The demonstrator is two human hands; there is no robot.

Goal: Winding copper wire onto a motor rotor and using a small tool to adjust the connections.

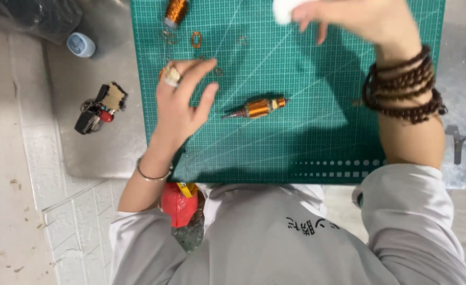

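Note:
A copper-wound motor armature [259, 107] lies on a green cutting mat [307, 142], pointed end to the left. My left hand [182, 103], with a ring and a thin metal bangle, hovers over the mat just left of the armature, fingers spread and nothing visible in them. My right hand [354, 18], with dark bead bracelets around the wrist, is at the mat's far edge and pinches a small white wad [284, 9]. A spool of copper wire [176, 11] stands at the far left of the mat, with small copper wire loops [196, 39] near it.
The mat rests on a grey metal tabletop [101, 153]. To its left lie a bunch of keys with fobs [100, 108] and a pale blue cap [81, 44]. A red object [179, 203] sits at my lap. A metal bracket [462, 142] is at the right.

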